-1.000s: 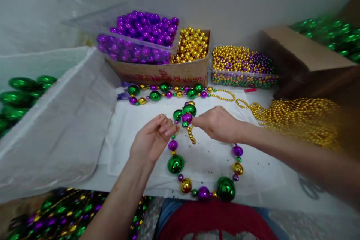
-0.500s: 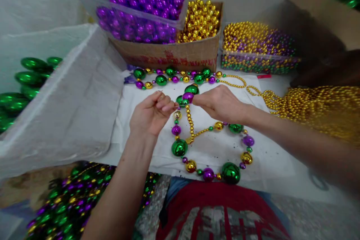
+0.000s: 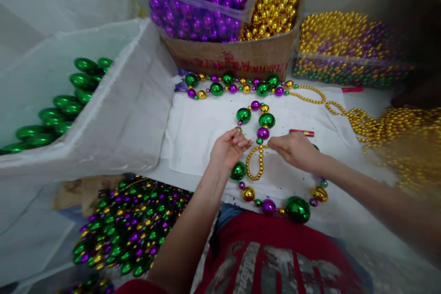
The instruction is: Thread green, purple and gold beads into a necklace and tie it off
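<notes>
A necklace of large green beads (image 3: 298, 210) with purple and gold ones lies in a loop on the white cloth (image 3: 203, 124) before me. My right hand (image 3: 296, 150) is closed, its fingertips pinching the strand of small gold beads (image 3: 255, 175), which bends into a small loop between my hands. Palm up, my left hand (image 3: 229, 149) is beside the necklace's left side with curled fingers. A small gold bead shows at its fingertips; what lies inside the fingers is hidden. Just beyond the right hand lies a red lighter-like stick (image 3: 303, 132).
Another beaded necklace (image 3: 232, 88) lies across the back. Behind it stand a cardboard box (image 3: 227, 57) with purple and gold beads and a clear bin (image 3: 347, 62) of small mixed beads. Gold strands (image 3: 406, 133) are heaped right; a white foam box (image 3: 151, 92) holds green beads left.
The view has shifted, so the scene sits further right or left of before. The gold strand now curls in a small loop by my right fingertips. The red stick has come into sight.
</notes>
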Demonstrator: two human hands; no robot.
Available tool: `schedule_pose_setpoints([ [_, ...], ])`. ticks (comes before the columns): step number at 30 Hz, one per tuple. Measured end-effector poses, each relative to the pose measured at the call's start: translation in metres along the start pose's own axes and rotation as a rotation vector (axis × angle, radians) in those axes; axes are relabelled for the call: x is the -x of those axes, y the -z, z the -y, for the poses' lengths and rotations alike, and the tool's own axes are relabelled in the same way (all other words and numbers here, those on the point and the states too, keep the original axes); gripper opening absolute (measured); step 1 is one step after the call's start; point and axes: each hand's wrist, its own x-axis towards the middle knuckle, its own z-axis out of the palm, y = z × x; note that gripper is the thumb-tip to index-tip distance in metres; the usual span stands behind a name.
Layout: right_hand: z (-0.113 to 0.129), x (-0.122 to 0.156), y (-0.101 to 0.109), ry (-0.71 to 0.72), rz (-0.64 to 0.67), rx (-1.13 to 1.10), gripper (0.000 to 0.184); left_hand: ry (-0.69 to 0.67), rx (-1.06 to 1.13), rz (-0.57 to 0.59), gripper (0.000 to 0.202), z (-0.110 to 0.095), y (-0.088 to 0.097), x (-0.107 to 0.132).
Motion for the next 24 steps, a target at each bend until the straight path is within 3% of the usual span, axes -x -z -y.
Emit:
schedule_pose_setpoints([
  [6,0.012,0.013,-0.010,-0.094,0.047,-0.153,0.028,-0.061,0.032,0.125,0.022,0.007,0.000,0.010],
  [10,0.016,0.017,-0.011,-0.113,0.113,-0.209,0.024,-0.131,-0.259,0.127,0.021,0.010,0.006,0.019],
  [14,0.010,0.017,-0.009,-0.207,0.111,-0.379,0.022,-0.225,-0.609,0.045,0.020,0.013,0.013,0.021],
  [19,0.014,0.022,-0.008,-0.397,-0.022,-1.068,0.022,-0.066,-0.826,-0.066,0.026,0.019,0.013,0.024],
  [24,0.026,0.029,-0.024,-0.599,-0.178,-1.835,0.016,0.092,-1.144,-0.053,0.029,0.028,0.008,0.026],
])
